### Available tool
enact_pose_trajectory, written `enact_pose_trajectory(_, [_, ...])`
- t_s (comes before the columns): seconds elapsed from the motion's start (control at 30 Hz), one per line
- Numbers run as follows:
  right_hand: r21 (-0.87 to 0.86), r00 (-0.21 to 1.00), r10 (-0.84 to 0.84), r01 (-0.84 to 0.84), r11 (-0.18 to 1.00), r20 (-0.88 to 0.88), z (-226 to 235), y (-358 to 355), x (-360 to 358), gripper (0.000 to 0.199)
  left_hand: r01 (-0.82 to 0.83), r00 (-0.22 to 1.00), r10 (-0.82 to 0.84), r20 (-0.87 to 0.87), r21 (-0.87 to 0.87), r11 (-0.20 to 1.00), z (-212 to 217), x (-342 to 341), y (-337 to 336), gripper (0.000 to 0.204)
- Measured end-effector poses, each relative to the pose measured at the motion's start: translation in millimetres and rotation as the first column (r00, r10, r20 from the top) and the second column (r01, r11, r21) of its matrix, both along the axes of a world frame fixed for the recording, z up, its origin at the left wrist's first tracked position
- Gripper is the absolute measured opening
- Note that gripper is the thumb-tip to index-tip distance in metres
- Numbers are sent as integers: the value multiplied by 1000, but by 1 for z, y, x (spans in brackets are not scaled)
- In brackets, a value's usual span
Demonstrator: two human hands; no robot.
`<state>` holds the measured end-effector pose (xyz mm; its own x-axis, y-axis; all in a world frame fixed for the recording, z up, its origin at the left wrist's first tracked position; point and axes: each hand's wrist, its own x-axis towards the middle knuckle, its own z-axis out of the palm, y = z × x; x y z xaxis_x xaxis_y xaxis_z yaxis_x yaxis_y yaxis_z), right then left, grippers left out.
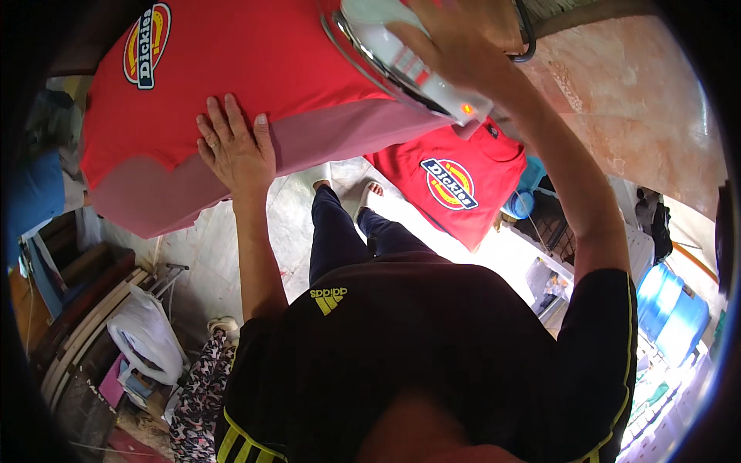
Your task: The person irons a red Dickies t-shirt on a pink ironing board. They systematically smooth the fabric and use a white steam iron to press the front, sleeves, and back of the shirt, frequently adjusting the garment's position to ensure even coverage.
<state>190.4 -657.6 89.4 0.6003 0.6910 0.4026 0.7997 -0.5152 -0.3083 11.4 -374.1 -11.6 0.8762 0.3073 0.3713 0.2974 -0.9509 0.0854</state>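
Note:
A red shirt (255, 58) with a round printed logo lies spread over an ironing board with a dull pink cover (332, 139). My left hand (241, 150) rests flat at the shirt's lower edge, fingers stretched out and slightly apart, a ring on one finger. At the board's right side my right hand (467, 46) is wrapped around the handle of a white iron (444, 89), whose orange light is lit. The iron appears tilted, and whether its soleplate touches the cloth I cannot tell. Another red shirt (448, 181) with the same logo lies lower, right of my legs.
At the right are a large blue water jug (671, 312) and a pinkish-brown stone-like surface (617, 100). A white plastic bag (147, 336) sits at the lower left, near a person's patterned clothing (202, 401). Pale floor (224, 255) shows under the board.

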Motion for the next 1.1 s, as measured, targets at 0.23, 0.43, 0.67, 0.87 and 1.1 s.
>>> enact_pose_trajectory(0.23, [-238,936,-46,-41,970,-349,30,-1,-11,40,-82,996,83,35,-44,996,-2,-5,12,66])
enact_pose_trajectory(0.43, [-64,970,97,-114,991,-222,16,73,22,49,-123,990,126,61,-60,991,-8,-8,17,69])
enact_pose_trajectory(0.67, [-186,856,252,-366,912,-452,35,55,-34,31,-217,972,220,79,-50,975,-9,-35,43,66])
enact_pose_trajectory(0.87, [-139,822,199,-318,938,-534,38,81,-29,32,-232,967,239,81,-91,968,-8,-37,46,64])
enact_pose_trajectory(1.1, [-134,799,309,-431,892,-516,35,160,-42,33,-225,968,240,74,-170,959,-2,-40,41,57])
